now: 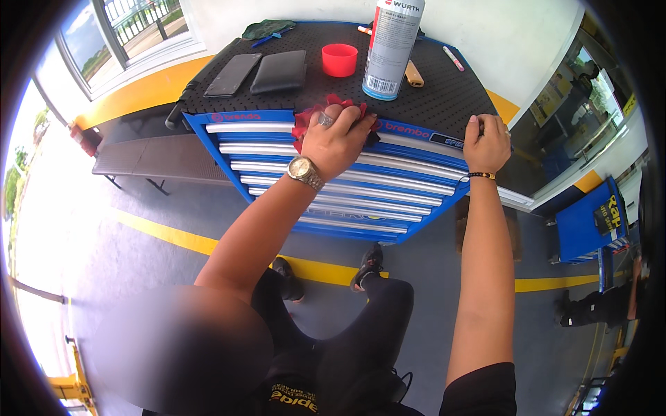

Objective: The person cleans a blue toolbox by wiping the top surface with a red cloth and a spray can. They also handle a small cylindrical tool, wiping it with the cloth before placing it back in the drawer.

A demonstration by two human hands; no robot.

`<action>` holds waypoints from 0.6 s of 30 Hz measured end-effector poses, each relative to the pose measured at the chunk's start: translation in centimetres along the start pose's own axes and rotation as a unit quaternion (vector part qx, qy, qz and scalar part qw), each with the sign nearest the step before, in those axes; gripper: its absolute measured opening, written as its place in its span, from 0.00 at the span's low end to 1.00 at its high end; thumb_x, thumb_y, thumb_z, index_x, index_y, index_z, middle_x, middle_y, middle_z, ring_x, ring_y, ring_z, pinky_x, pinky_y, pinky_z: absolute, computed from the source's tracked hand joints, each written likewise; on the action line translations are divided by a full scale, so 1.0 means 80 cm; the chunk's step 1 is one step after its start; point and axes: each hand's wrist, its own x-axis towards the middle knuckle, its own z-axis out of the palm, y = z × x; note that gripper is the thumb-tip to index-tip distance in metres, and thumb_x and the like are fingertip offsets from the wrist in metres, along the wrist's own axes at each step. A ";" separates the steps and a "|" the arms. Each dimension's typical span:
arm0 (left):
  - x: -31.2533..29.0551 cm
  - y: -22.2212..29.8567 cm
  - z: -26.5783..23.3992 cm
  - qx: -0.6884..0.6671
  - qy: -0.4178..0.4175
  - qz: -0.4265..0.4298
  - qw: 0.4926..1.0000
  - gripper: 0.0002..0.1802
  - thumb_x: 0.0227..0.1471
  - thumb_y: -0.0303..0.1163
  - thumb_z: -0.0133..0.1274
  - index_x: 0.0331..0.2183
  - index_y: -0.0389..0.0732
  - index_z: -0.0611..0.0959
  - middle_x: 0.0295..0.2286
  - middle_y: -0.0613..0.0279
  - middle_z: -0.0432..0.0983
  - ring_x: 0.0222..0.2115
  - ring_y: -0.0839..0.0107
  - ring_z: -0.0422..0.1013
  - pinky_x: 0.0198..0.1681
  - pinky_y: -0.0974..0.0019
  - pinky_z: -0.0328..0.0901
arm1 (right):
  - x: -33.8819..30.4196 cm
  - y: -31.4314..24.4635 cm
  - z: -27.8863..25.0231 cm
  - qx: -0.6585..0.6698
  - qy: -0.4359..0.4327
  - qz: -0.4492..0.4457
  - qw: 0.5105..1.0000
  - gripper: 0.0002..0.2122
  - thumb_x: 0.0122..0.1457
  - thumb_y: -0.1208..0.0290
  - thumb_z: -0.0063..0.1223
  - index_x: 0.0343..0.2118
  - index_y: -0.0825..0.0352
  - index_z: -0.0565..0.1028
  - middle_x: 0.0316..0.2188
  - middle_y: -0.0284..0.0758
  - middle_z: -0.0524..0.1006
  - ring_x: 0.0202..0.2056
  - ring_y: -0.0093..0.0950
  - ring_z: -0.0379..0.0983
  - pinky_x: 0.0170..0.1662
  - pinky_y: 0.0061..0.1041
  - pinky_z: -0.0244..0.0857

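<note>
My left hand (334, 142), with a ring and a wristwatch, is closed on a bunched red cloth (302, 126). It presses the cloth against the upper front edge of a blue tool cabinet (243, 173) with several silver drawer fronts. At the cabinet's front right corner, my right hand (487, 145) is curled over the edge of the top. The black dimpled top mat (312, 93) carries a spray can (393, 52) standing upright and a red cap (339, 61) left of it. A black wallet (279, 72) and a dark phone (233, 75) lie farther left.
An orange lighter (414, 74) and a white marker (453, 58) lie right of the can. A dark green cloth (268, 29) lies at the back left. A bench (163, 159) stands left, a second blue cabinet (590, 225) right. Another person's leg shows at lower right.
</note>
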 end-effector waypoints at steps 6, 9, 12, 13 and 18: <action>-0.040 -0.019 -0.002 0.049 -0.024 0.042 0.998 0.23 0.42 0.31 0.64 0.45 0.51 0.87 0.42 0.66 0.71 0.40 0.65 0.69 0.34 0.57 0.66 | 0.001 0.004 0.001 0.018 -0.008 -0.004 1.000 0.09 0.57 0.59 0.56 0.27 0.59 0.77 0.28 0.33 0.77 0.31 0.38 0.75 0.34 0.36 0.69; -0.079 -0.018 0.001 0.108 -0.040 -0.022 0.993 0.25 0.43 0.30 0.64 0.48 0.50 0.87 0.43 0.64 0.70 0.41 0.63 0.69 0.35 0.57 0.67 | -0.001 0.000 0.004 0.021 0.009 -0.008 1.000 0.09 0.57 0.59 0.56 0.26 0.59 0.77 0.27 0.32 0.77 0.30 0.38 0.75 0.34 0.36 0.69; -0.084 -0.006 0.015 0.032 -0.053 -0.028 0.998 0.27 0.45 0.28 0.59 0.51 0.50 0.84 0.44 0.61 0.70 0.40 0.63 0.70 0.35 0.57 0.68 | 0.001 0.000 0.002 0.018 0.015 -0.017 1.000 0.09 0.57 0.60 0.56 0.26 0.59 0.77 0.26 0.32 0.77 0.29 0.38 0.75 0.33 0.36 0.69; -0.085 -0.003 0.016 -0.001 -0.054 -0.013 0.998 0.27 0.44 0.27 0.59 0.51 0.48 0.83 0.44 0.61 0.71 0.39 0.63 0.71 0.35 0.58 0.69 | 0.002 0.000 0.001 0.019 0.015 -0.019 1.000 0.09 0.57 0.60 0.56 0.26 0.59 0.77 0.26 0.32 0.77 0.29 0.38 0.75 0.33 0.36 0.68; -0.072 0.012 0.015 -0.096 0.025 0.020 0.995 0.27 0.41 0.26 0.64 0.48 0.46 0.83 0.41 0.58 0.75 0.36 0.60 0.77 0.32 0.62 0.74 | -0.001 0.001 0.002 0.028 0.031 -0.027 0.999 0.09 0.57 0.60 0.56 0.25 0.59 0.77 0.25 0.31 0.76 0.29 0.36 0.75 0.32 0.35 0.68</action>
